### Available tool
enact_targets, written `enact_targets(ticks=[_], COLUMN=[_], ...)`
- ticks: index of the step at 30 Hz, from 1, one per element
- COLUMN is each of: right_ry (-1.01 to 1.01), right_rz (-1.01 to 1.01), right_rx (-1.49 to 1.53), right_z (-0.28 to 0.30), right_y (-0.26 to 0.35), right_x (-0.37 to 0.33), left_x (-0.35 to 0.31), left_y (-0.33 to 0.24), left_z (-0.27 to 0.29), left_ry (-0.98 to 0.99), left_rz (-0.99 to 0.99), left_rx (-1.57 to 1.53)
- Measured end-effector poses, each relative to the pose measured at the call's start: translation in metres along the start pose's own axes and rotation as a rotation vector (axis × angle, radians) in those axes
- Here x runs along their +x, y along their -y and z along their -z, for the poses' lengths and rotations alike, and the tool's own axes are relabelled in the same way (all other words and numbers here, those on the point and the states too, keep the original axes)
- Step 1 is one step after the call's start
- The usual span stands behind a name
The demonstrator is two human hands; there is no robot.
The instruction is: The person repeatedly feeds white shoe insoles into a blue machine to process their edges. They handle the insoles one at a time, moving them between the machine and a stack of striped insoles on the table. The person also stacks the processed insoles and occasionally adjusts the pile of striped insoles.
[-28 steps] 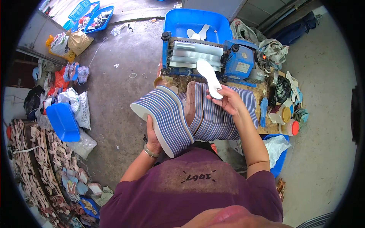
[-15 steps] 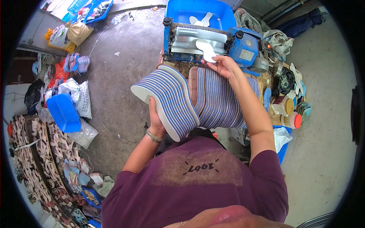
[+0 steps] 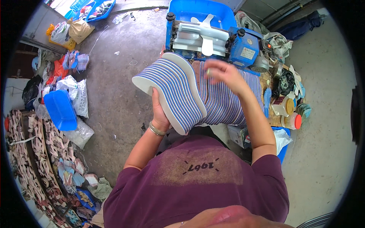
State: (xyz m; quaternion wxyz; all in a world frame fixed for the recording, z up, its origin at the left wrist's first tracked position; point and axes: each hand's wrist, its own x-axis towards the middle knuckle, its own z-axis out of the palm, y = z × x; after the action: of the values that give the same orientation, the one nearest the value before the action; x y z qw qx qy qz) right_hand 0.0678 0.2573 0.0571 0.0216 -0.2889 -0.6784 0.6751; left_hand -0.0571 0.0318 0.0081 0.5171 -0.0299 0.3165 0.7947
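Observation:
My left hand (image 3: pixel 161 116) supports a thick stack of shoe insoles (image 3: pixel 169 87), white on top with blue edges, thumb along the near side and the other fingers hidden beneath. My right hand (image 3: pixel 225 76) is blurred, holding nothing I can see, its fingers loosely apart above a second row of insoles (image 3: pixel 232 100). Just beyond it, a single white insole (image 3: pixel 207 46) lies in the rollers of a blue roller machine (image 3: pixel 201 36), its near end sticking out toward me.
Behind the machine is a blue bin (image 3: pixel 224 11) with white insoles in it. To the right, a red-lidded jar (image 3: pixel 292 121) and a yellow-lidded jar (image 3: pixel 285 107) stand on the bench. A blue tub (image 3: pixel 60 110) and bags lie on the floor at left.
My right hand has let go of the single insole, which is now in the rollers, and has drawn back toward me. The stack in my left hand has shifted slightly right.

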Motion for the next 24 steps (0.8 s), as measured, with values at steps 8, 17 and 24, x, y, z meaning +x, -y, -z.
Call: enact_targets(ticks=[8, 17, 24], right_ry=[0.161, -0.18, -0.066], right_rz=[-0.051, 0.03, -0.101], right_rx=[0.033, 0.339, 0.448], right_z=[-0.055, 0.012, 0.099], right_y=[-0.035, -0.05, -0.052], right_x=[-0.067, -0.023, 0.05], left_x=[-0.018, -0.046, -0.057], left_y=[0.007, 0.011, 0.031], left_z=[0.014, 0.01, -0.012], left_ry=[0.075, 0.226, 0.019], left_rz=[0.033, -0.045, -0.137], left_rx=[0.125, -0.047, -0.115])
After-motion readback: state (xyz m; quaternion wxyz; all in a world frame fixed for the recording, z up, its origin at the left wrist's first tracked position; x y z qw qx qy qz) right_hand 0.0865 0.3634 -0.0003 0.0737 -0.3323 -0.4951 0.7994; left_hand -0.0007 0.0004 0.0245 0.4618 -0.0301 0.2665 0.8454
